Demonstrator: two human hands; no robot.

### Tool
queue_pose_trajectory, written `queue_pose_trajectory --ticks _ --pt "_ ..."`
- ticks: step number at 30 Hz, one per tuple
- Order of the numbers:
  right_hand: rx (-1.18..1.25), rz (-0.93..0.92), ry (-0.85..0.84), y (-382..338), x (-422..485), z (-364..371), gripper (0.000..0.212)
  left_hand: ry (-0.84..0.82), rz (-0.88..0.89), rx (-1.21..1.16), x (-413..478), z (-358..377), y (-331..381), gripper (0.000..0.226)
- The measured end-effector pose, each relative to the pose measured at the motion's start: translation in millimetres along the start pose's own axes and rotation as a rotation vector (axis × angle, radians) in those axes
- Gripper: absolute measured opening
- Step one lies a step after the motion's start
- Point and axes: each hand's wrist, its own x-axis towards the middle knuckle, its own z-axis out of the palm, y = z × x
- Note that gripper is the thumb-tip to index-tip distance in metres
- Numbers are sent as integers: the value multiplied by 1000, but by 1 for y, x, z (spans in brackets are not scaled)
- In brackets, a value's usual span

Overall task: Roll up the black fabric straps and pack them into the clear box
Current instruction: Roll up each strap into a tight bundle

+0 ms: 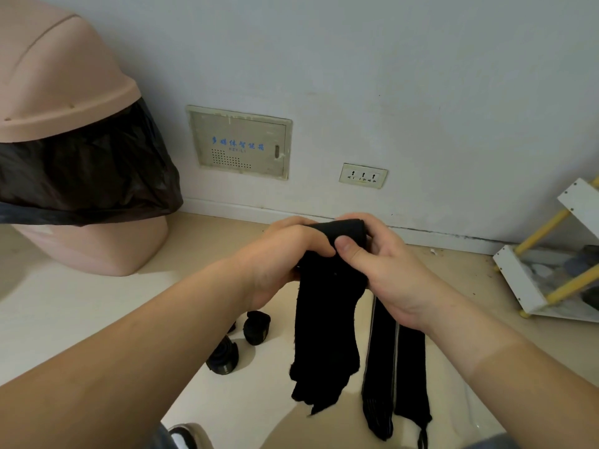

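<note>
My left hand and right hand both gripped the black strap at its top, mid-roll; next, I judged, came winding in the hanging tail tightly.

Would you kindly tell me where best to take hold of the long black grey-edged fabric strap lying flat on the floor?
Probably the near end of the long black grey-edged fabric strap, pinched from above on your side: it lies flat and exposed there, while its far end runs behind the right hand.
</note>
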Motion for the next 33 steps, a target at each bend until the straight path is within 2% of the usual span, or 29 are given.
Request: queue_pose_trajectory --ticks 4,9,14,18,24,33 --pt "57 -48 -25 0 1 0 37 -118 3 13 -1 -1 1 47" --pt "50 -13 -29 0 1 3 44 70 104 106 1 1 -3 41" --pt "190 84 23 -11 2 3 40 58 292 253 -5 2 0 24" --pt "238 170 -19 -11 1 8 56 20 399 339 -10 5 1 28" --pt "173 145 25 -13 0 8 56 -67 405 307 -15 10 -2 31" --pt "4 246 -72 -7 1 9 72 -36 474 456 -12 -2 1 36"
